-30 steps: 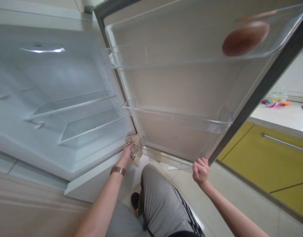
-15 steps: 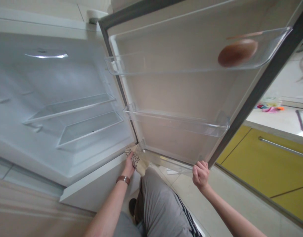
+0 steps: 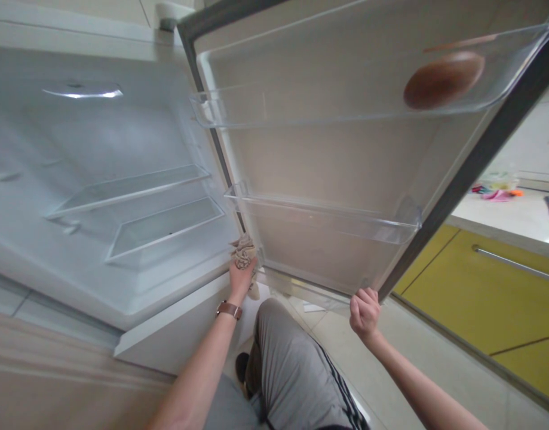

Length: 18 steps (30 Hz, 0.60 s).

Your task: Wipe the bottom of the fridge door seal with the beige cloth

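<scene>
My left hand (image 3: 241, 279) grips a beige patterned cloth (image 3: 244, 254) and presses it against the hinge corner where the open fridge door (image 3: 328, 161) meets the fridge body (image 3: 99, 179). My right hand (image 3: 364, 310) is closed around the lower outer corner of the door. The door carries clear plastic shelves; the top one (image 3: 346, 89) holds a brown oval object (image 3: 443, 79). Inside the fridge, two glass shelves (image 3: 162, 224) stand bare.
My bent leg in grey trousers (image 3: 292, 364) is below the door. Yellow cabinets (image 3: 493, 286) with a metal handle stand to the right under a white counter (image 3: 511, 212) with small colourful items. The floor is pale tile.
My left hand with the cloth slid down and to the right along the hinge corner, then back up against the door edge. My right hand stayed on the door corner.
</scene>
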Motion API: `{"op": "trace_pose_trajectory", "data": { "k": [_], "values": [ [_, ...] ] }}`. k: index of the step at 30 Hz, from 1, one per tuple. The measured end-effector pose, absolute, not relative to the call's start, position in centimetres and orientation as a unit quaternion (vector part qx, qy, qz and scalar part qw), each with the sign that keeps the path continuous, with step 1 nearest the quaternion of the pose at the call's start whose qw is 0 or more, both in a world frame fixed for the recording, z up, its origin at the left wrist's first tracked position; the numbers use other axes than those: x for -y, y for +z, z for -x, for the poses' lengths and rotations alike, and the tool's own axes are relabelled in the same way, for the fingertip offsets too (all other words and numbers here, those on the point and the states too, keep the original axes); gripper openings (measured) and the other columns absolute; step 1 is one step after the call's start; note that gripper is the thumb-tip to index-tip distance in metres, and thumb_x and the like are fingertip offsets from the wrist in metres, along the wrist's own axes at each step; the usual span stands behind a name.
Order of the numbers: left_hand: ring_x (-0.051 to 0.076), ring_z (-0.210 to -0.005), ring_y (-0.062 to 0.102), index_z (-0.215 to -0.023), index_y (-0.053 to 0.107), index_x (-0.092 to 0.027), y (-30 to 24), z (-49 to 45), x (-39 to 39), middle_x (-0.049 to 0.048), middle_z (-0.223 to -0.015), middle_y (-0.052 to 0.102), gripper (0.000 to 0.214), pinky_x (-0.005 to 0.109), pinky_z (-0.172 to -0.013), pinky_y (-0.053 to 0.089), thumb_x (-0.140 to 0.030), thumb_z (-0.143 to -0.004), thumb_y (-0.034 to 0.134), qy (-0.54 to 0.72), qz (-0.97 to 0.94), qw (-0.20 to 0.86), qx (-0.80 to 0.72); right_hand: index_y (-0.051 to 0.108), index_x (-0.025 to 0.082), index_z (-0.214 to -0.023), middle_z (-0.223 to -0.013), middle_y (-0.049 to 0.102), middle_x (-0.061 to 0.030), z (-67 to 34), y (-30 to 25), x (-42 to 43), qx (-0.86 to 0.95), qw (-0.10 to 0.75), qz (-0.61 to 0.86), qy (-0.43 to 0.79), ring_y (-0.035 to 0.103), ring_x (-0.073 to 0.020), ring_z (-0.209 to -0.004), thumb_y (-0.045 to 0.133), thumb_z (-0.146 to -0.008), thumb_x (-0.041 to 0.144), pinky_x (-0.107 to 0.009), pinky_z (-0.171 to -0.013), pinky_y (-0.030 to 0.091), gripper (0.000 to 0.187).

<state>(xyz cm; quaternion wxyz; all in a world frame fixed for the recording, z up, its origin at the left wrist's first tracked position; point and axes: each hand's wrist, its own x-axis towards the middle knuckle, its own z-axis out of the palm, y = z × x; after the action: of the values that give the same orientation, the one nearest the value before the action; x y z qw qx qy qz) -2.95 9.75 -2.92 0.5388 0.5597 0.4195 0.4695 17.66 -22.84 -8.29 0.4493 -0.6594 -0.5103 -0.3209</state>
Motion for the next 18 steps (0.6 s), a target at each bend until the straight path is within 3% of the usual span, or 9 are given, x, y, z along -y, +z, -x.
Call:
{"op": "trace_pose_trajectory", "data": {
  "k": [5,12,18],
  "values": [
    [0.028,-0.105,0.079,-0.098,0.079,-0.015,-3.6,3.2,-9.9,0.0128,-0.108,0.082,0.021,0.038,-0.098,0.061,-0.017,-0.078,0.084,0.459,-0.558,0.534,-0.439,0.033,0.021,-0.065,-0.065,0.035,0.0001,-17.6,-8.3,22.8,0.508,0.452,0.661,-0.319,0.036,-0.0178,-0.07,0.048,-0.102,0.016,-0.038,-0.072,0.026,0.04],
    [0.027,-0.086,0.079,-0.091,0.077,-0.013,-5.1,3.0,-11.1,0.013,-0.094,0.082,0.022,0.033,-0.074,0.063,-0.011,-0.07,0.081,0.441,-0.539,0.542,-0.469,0.033,0.021,-0.065,-0.065,0.036,-0.0002,-17.6,-8.3,22.8,0.506,0.45,0.663,-0.319,0.037,-0.0181,-0.07,0.048,-0.102,0.016,-0.038,-0.071,0.026,0.041],
    [0.026,-0.087,0.079,-0.094,0.075,-0.012,-5.6,2.9,-11.5,0.0159,-0.098,0.081,0.027,0.034,-0.076,0.063,-0.012,-0.068,0.082,0.441,-0.52,0.547,-0.486,0.034,0.021,-0.065,-0.065,0.036,0.0,-17.6,-8.2,22.8,0.51,0.447,0.661,-0.323,0.037,-0.0179,-0.07,0.048,-0.102,0.016,-0.037,-0.071,0.026,0.04]
  ]
}}
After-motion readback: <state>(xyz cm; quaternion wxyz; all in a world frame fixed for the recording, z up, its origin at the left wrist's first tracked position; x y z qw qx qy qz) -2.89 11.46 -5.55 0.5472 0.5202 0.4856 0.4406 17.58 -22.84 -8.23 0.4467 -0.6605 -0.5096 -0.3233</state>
